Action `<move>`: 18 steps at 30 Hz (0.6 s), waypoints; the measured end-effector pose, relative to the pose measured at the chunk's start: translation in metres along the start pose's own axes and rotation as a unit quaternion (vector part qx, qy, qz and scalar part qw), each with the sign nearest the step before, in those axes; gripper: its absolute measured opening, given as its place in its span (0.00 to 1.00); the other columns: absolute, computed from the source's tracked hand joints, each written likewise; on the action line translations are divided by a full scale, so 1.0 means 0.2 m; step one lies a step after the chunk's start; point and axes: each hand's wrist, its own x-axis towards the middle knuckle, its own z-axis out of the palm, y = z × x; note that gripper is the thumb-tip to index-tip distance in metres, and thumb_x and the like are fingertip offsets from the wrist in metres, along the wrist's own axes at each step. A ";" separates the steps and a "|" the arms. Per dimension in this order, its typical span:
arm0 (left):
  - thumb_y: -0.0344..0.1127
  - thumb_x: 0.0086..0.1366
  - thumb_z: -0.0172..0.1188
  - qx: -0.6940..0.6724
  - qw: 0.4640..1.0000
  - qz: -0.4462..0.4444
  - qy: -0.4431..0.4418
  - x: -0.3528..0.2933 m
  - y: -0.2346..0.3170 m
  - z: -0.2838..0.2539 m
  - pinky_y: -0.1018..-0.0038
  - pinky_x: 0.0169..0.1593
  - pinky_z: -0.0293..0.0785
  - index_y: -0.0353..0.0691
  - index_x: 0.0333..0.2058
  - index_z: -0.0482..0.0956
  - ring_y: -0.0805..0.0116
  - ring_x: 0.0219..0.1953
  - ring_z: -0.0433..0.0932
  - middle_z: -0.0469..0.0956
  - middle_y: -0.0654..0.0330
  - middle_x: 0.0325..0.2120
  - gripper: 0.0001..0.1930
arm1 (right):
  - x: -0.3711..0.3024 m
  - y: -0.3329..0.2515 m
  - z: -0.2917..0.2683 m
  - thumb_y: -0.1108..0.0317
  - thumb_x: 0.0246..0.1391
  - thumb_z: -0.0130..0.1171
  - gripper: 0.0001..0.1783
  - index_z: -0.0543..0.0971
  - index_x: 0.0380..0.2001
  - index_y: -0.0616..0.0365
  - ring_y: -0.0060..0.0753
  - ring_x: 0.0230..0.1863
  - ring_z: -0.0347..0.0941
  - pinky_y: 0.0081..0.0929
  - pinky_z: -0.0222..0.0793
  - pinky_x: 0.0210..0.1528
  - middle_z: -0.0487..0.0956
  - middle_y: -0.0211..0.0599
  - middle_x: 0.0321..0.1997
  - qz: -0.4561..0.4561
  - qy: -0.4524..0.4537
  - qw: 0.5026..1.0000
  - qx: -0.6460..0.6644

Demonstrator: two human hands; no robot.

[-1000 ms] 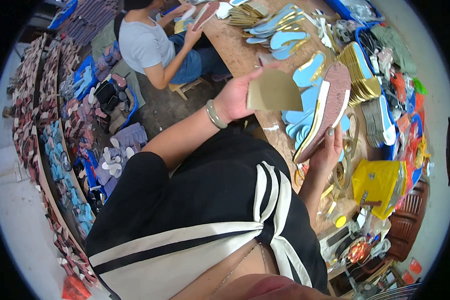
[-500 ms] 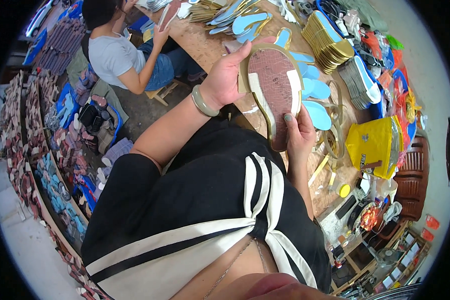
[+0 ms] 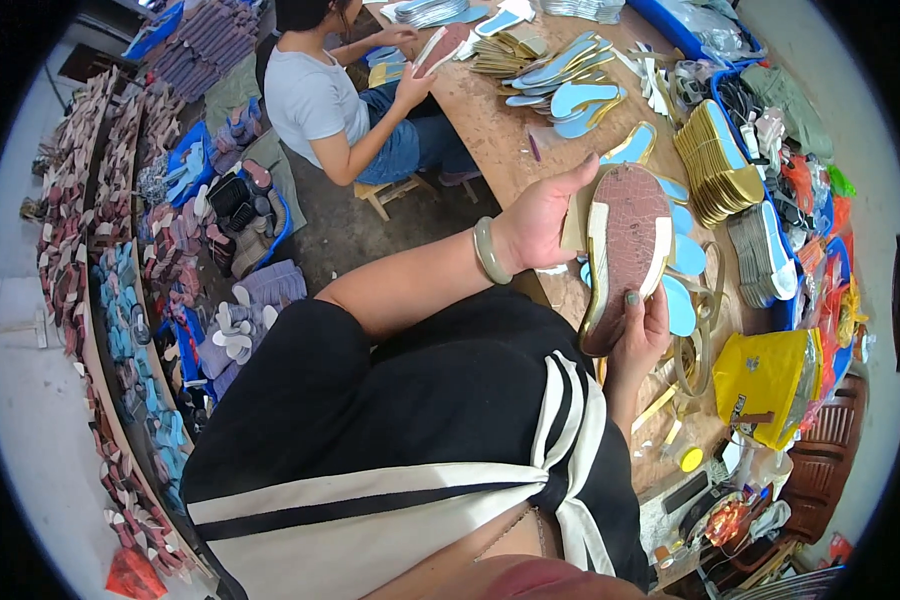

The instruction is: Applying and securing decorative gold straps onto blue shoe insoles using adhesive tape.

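Just right of the frame's centre, both hands grip a brown shoe sole (image 3: 625,250) with a gold rim, held above the wooden surface (image 3: 490,120). The left hand (image 3: 545,215) closes around its upper left edge, and the right hand (image 3: 642,335) clasps its lower end. Pale blue insoles (image 3: 682,280) lie just beside it, and another person (image 3: 320,100) sits at the upper left.

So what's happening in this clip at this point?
A person at a cluttered wooden worktable holds a shoe sole, its reddish-brown underside up, in both hands. The left hand grips its upper end along with a tan insole piece behind it; the right hand supports the lower end. Blue insoles and gold-edged stacks cover the table. A co-worker sits further along, handling another sole.
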 end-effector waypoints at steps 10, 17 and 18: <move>0.53 0.69 0.38 0.010 0.999 0.017 0.032 -0.05 0.06 -0.01 0.65 0.55 0.68 0.42 0.58 0.61 0.66 0.54 0.69 0.69 0.58 0.53 0.27 | 0.00 0.00 0.03 0.72 0.54 0.56 0.23 0.67 0.53 0.66 0.24 0.45 0.70 0.21 0.61 0.51 0.75 0.35 0.46 -0.027 -0.034 0.999 0.031; 0.54 0.68 0.41 0.099 0.989 -0.016 0.107 -0.07 0.07 -0.09 0.68 0.53 0.70 0.44 0.56 0.65 0.68 0.51 0.72 0.73 0.62 0.50 0.25 | -0.02 0.04 -0.01 0.70 0.56 0.53 0.17 0.69 0.48 0.61 0.24 0.46 0.68 0.23 0.59 0.53 0.74 0.34 0.45 -0.032 -0.071 0.996 0.038; 0.54 0.68 0.41 0.099 0.989 -0.019 0.109 -0.07 0.08 -0.09 0.68 0.53 0.70 0.44 0.56 0.65 0.68 0.51 0.72 0.73 0.62 0.50 0.25 | -0.02 0.04 -0.01 0.70 0.56 0.53 0.17 0.69 0.48 0.61 0.24 0.46 0.68 0.23 0.59 0.53 0.74 0.34 0.45 -0.032 -0.068 0.996 0.039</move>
